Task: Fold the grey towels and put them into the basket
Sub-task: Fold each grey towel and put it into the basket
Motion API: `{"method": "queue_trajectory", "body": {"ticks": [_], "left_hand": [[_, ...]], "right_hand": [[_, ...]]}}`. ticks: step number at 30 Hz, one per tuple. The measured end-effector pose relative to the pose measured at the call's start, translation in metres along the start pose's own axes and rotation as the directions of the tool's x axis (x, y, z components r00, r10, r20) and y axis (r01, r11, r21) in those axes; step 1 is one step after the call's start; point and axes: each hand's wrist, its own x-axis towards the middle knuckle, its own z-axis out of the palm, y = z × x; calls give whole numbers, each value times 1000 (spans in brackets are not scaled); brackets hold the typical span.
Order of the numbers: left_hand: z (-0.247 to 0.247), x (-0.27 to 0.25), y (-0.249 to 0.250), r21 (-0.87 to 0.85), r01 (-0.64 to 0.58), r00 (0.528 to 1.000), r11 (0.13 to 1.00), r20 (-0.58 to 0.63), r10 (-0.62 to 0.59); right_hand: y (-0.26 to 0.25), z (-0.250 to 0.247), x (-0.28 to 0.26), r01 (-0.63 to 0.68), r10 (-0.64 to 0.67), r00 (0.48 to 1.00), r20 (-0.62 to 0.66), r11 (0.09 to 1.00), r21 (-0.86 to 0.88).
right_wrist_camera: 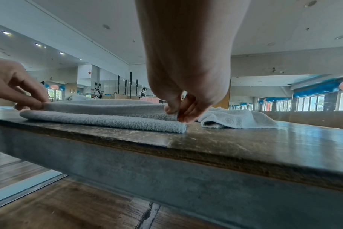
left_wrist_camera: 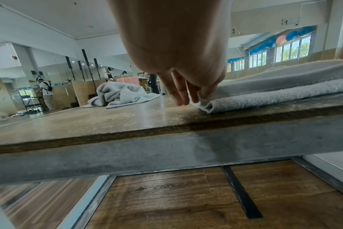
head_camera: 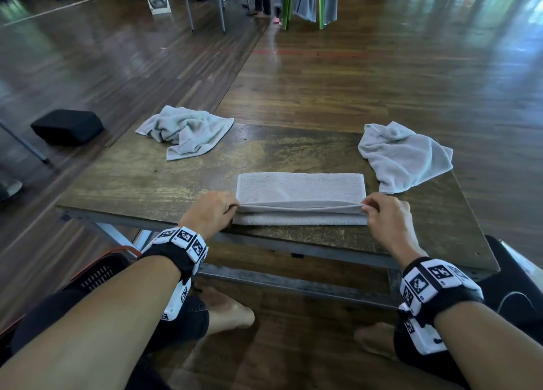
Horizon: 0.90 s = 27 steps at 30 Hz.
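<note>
A grey towel (head_camera: 299,190) lies folded in a long strip near the front edge of the wooden table (head_camera: 147,178). My left hand (head_camera: 232,207) pinches the left end of its upper layer, and my right hand (head_camera: 365,207) pinches the right end. In the left wrist view the left hand (left_wrist_camera: 200,94) holds the towel (left_wrist_camera: 274,91) corner just above the tabletop. The right wrist view shows the right hand (right_wrist_camera: 175,112) pinching the upper layer of the towel (right_wrist_camera: 108,114). Two crumpled grey towels lie farther back, one at the left (head_camera: 185,131) and one at the right (head_camera: 405,154).
A dark slotted basket (head_camera: 100,272) with a red rim sits on the floor below the table's left front corner. A black box (head_camera: 67,126) lies on the floor to the left. My knees and bare feet are under the table.
</note>
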Motion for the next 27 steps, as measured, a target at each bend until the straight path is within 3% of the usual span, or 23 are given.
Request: {"method": "queue_trajectory", "body": {"ticks": [4,9,12,19,23,27], "left_hand": [[6,-6,3,-19,58,998,998,6,-57],[13,-11,5,-68,65,998,996,18,-64],[15,-9,10,-101,65,998,993,31,-62],[17,-1,16,-169,254,967,952,36,-251],[13,-2,15,-115,150,988,982,63,-143],[9,-5,10,-112,155,987,982,62,-148]], "right_hand": [[5,6,-4,68,-68,998,6,998,19],[7,10,-13,171,-169,976,139,985,-6],[4,15,-13,206,-199,973,116,977,-50],[10,17,-5,202,-190,970,151,977,-70],[16,9,1,223,-201,960,195,970,-96],[20,0,3,269,-228,938,262,954,-131]]}}
